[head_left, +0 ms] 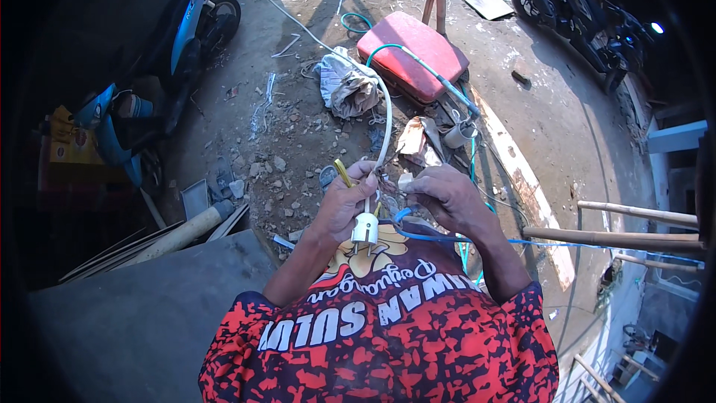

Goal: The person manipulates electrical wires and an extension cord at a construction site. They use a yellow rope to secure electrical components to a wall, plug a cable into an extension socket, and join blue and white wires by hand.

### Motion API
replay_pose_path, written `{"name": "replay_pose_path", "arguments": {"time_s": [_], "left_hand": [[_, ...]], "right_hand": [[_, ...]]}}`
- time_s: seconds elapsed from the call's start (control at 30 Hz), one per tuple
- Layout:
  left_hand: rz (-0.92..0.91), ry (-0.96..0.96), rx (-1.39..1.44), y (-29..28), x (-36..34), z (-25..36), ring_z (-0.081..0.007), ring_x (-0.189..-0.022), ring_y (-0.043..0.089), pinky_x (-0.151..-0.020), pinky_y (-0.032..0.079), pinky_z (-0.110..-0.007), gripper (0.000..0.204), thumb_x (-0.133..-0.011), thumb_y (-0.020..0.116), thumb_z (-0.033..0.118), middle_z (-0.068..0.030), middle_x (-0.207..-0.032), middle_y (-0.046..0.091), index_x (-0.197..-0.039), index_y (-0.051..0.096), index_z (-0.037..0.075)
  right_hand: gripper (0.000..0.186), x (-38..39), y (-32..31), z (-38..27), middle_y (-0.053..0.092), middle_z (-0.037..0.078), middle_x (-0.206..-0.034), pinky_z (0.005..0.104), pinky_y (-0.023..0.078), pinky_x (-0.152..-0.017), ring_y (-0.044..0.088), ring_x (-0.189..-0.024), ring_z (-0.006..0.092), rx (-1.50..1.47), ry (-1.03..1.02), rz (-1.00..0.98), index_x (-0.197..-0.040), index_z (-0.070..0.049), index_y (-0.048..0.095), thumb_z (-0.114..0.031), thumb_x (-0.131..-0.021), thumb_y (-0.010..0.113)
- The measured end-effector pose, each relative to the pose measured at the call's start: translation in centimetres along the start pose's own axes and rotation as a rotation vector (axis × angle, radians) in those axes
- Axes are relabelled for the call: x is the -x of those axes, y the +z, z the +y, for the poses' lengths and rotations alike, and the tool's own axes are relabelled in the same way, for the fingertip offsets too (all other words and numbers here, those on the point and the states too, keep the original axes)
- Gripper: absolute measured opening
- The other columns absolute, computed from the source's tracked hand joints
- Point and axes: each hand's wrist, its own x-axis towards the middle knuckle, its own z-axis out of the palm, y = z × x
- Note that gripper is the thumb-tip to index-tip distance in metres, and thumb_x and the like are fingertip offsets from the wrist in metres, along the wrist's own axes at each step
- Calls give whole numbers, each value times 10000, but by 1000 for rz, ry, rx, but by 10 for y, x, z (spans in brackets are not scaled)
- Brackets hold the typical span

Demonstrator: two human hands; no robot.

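Mid-frame, my left grip (343, 201) clasps springy-looking white cable (388, 116), its plug (365, 230) likely light, rigid, best held by the body; my right grip (450, 194) pinches a pale piece (405, 180).

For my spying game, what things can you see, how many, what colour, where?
Plug: one, white, below left hand
Cable: one, white, up from left hand
Slim thing: one, yellow, at left hand
Small block: one, pale, at right hand
Container: one, red, upper middle
Sack: one, whitish, beside container
Plank: one, pale, right
Scooter: one, blue, left
Motorbike: one, black, upper right
Stones: many, grey, ground
Shirt: one, red and black, bottom
Left hand: one, holding cable
Right hand: one, beside block
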Motion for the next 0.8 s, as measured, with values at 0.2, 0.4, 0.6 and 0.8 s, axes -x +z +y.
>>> {"name": "replay_pose_path", "arguments": {"time_s": [0.2,0.4,0.6,0.8], "left_hand": [[28,121,-205,14,4,-4,-118,-915,624,-811,509,-271,261,-935,609,163,-69,-962,656,-1146,566,16],[-6,160,-523,6,-1,-8,-111,-883,614,-768,493,-265,247,-917,630,143,-67,-974,657,-1123,565,24],[20,180,-466,4,2,-10,-109,-898,603,-795,475,-264,258,-923,624,162,-67,-1000,649,-1126,557,17],[-41,166,-442,16,1,-5,-128,-911,607,-819,469,-287,297,-919,634,201,-78,-996,648,-1137,543,22]], "right_hand": [[300,-7,-22,17,658,61,-969,332,472,-802,619,-903,172,-325,243,-219,-1084,-31,643,-164,-824,713],[474,-24,-6,19,673,96,-971,308,489,-761,619,-873,157,-466,517,-373,-1078,9,667,-385,-820,725],[281,-21,-3,13,673,80,-896,318,496,-729,641,-814,170,-511,386,-229,-1050,-24,679,-218,-847,689],[182,-22,-9,7,657,87,-831,346,481,-699,635,-769,223,-100,55,-127,-977,-41,682,-185,-868,654]]}}
